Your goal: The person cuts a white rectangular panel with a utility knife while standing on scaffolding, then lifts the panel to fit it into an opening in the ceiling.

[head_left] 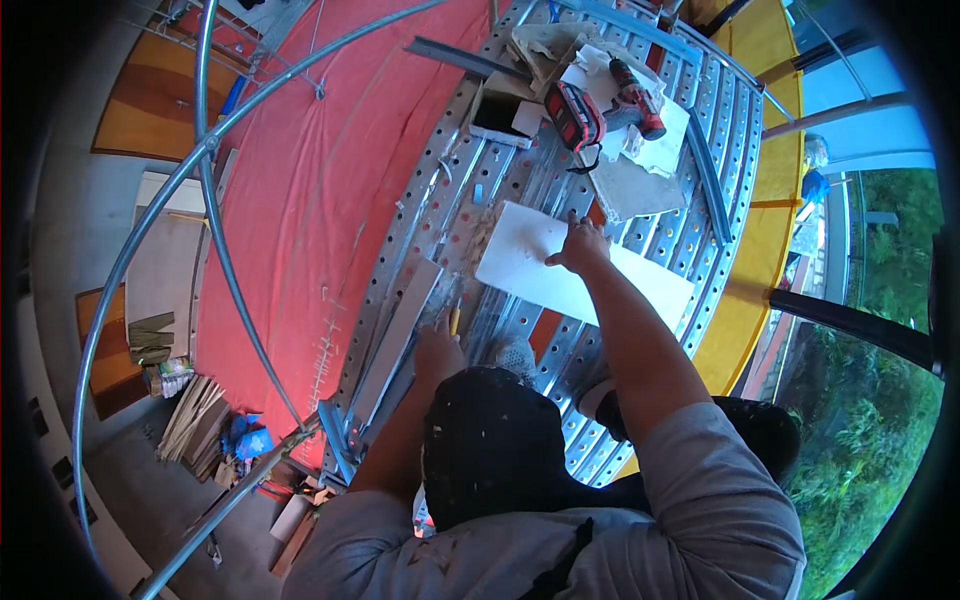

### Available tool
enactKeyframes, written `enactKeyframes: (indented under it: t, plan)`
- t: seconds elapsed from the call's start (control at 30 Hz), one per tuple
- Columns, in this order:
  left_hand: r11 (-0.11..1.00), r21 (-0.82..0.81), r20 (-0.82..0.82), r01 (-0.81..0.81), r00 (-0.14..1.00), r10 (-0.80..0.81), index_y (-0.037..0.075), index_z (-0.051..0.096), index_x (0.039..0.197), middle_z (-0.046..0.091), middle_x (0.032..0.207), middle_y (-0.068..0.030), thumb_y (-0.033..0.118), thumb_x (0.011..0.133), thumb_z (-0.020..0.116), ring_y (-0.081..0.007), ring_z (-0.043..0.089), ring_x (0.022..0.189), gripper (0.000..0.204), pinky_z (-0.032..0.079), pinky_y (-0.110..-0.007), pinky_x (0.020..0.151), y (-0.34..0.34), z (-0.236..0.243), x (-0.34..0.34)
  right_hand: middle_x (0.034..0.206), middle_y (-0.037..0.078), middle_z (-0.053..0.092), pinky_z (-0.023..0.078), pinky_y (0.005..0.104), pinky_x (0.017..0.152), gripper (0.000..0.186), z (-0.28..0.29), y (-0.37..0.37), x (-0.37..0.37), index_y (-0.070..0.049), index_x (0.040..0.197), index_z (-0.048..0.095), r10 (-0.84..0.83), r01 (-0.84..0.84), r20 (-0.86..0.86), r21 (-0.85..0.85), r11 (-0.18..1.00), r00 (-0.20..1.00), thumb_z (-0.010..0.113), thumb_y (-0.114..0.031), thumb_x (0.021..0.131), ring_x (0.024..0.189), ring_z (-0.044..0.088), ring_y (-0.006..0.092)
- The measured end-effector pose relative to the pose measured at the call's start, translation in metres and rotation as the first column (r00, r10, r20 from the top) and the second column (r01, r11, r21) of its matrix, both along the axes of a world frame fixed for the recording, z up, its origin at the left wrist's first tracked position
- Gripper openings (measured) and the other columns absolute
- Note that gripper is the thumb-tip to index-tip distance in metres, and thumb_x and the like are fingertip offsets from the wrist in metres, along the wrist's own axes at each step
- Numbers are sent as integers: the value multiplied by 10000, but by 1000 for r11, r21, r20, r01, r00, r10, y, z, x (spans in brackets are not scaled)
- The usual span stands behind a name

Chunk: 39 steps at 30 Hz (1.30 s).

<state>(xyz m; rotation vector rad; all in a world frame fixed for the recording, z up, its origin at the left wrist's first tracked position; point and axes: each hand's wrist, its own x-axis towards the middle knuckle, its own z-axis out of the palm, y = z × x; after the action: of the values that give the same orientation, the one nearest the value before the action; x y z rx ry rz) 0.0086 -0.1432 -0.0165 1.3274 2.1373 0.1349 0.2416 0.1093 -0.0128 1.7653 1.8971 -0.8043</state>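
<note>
A white rectangular board (540,265) lies across the perforated metal planks in front of me. My right hand (582,245) rests on its upper edge with fingers spread. Left of the board, my left hand (438,348) is closed around a slim yellow tool (455,318), held low over the planks; its exact kind is too small to tell. Beside that hand, a long grey metal strip (400,335) runs along the platform's left side.
A red-and-black drill (637,100), a red-and-black case-like item (575,115) and an open box (505,115) sit beyond the board. A dark metal channel (710,180) lies right. Red sheeting (300,190) and curved scaffold tubes (140,230) flank the left, above a lower floor (180,510).
</note>
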Motion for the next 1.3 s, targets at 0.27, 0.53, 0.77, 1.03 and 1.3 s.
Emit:
enactKeyframes:
  t: [0.27,0.53,0.77,1.03,1.3]
  plan:
    - [984,144,345,-110,937,54,-5,508,1436,559,1369,-297,310,944,666,-419,575,1250,605,472,-482,1029,74,6,-24,1165,198,679,516,466,957,521,38,-7,36,-37,1149,687,165,-98,-476,162,982,864,865,-315,746,1134,641,377]
    - [916,398,616,45,727,-303,112,413,1545,466,1534,-216,242,934,669,-322,459,1421,676,365,-403,1163,150,92,-29,1087,207,701,520,476,943,434,125,-58,47,-72,1206,656,127,-64,-429,159,985,894,800,-221,825,1059,669,399]
    - [794,274,211,543,771,-601,102,568,1408,588,1382,-197,169,908,658,-356,623,1205,513,492,-418,1036,150,138,-19,1031,175,677,486,499,931,247,116,-103,40,-54,1016,627,297,-98,-388,457,884,873,732,-228,875,1044,628,401]
    - [899,204,61,389,911,-408,60,701,1141,689,1141,-229,210,868,670,-398,661,1090,313,512,-469,971,108,96,-22,1111,116,698,485,532,939,255,88,-139,8,-119,1125,633,266,-144,-246,422,895,932,648,-300,945,1125,633,363]
    - [916,319,131,245,945,-299,61,706,1121,697,1124,-233,267,851,716,-412,665,1067,340,521,-467,941,92,88,-32,1146,113,698,467,552,969,276,84,-131,-5,-145,1180,628,311,-237,-174,349,906,934,606,-331,978,1147,641,344]
